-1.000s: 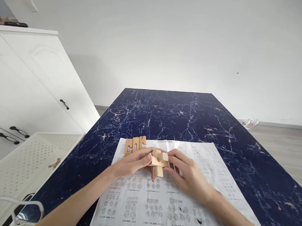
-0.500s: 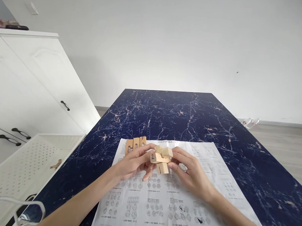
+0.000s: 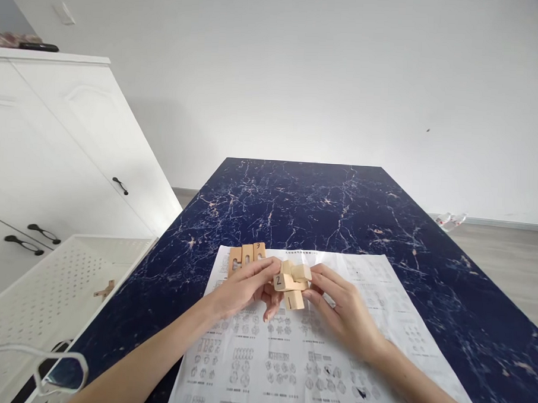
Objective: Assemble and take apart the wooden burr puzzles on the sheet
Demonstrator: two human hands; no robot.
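Hands meet over a printed instruction sheet (image 3: 298,357) spread on the dark blue marbled tabletop (image 3: 322,210), and between them sits a partly assembled wooden interlocking puzzle (image 3: 293,280). The left hand (image 3: 242,289) pinches the cluster from its left side, thumb and fingers closed on the block whose end shows a handwritten 2; the right hand (image 3: 342,308) closes its fingertips on the right side, near the block marked 1 that hangs down at the bottom. So each grip is narrow and shut on the puzzle, which is held just above the sheet rather than resting on it.

Compared with a second ago, the cluster has been lifted off the paper and turned: the numbered ends, hidden then, now face the camera, and one block sticks out to the upper right. Over the last half second little has shifted beyond a slight drift rightward. Judged from that, the pieces are being turned for inspection or alignment, not yet pressed fully home.

Three loose wooden pieces (image 3: 247,257) lie side by side on the sheet's far left corner, just beyond the left fingers. A white perforated tray (image 3: 46,287) at the left holds another small wooden piece (image 3: 104,290), beside a white cabinet (image 3: 53,144).
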